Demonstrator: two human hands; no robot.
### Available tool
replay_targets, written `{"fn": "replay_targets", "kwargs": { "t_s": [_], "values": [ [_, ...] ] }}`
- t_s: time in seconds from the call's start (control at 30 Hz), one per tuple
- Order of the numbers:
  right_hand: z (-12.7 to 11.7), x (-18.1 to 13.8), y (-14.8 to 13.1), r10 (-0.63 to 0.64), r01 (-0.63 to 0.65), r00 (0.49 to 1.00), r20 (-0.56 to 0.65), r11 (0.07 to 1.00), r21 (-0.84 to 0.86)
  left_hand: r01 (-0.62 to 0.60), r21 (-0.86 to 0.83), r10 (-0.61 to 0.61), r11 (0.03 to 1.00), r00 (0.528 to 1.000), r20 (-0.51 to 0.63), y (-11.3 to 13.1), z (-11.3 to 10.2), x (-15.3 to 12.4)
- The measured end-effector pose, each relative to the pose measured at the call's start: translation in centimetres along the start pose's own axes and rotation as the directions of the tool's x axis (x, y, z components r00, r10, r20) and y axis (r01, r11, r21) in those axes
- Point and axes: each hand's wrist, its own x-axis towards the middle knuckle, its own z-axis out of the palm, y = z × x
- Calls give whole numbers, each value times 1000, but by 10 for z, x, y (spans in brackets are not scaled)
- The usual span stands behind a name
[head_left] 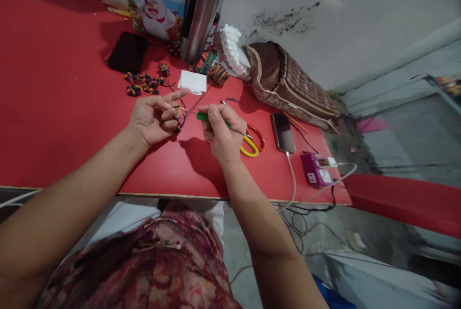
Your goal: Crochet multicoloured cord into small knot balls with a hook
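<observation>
My right hand (225, 131) is closed around a crochet hook (202, 117) with a green handle, its thin metal tip pointing left. My left hand (158, 114) pinches a small piece of dark multicoloured crochet work (177, 129), partly hidden under the fingers, and its index finger is stretched out with yarn over it. The hook's tip meets the yarn at the left fingertips. Strands run from there back to a variegated yarn ball (218, 74). Scissors (250, 146) with a yellow and an orange handle loop lie beside my right hand.
Several small crocheted pieces (142, 83) and a dark pouch (128, 52) lie at the left back. White paper (192, 82), a steel bottle (203, 16) and a printed bag (154, 2) stand or lie behind my hands. To the right are a brown cushion (291, 78), a phone (283, 132) and a purple power adapter (316, 170).
</observation>
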Motion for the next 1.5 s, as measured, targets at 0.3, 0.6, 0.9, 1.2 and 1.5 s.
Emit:
{"fn": "replay_targets", "kwargs": {
  "t_s": [0.3,0.6,0.9,1.2,1.5],
  "values": [
    [-1,0,3,-1,2,1000,10,999,-34,-21,-3,21,1000,999,32,0,-4,3],
    [-3,7,0,101,-102,995,13,989,104,-45,42,42,998,997,68,0,-7,4],
    [3,6,6,91,-89,995,-29,994,61,-211,294,180,932,975,132,-13,-4,2],
    [10,-5,8,-106,83,990,-93,971,-225,-311,379,269,872,950,159,-20,0,2],
    [20,-14,8,-310,252,949,-55,853,-457,-213,248,195,945,976,93,-25,3,1]
  ]
}}
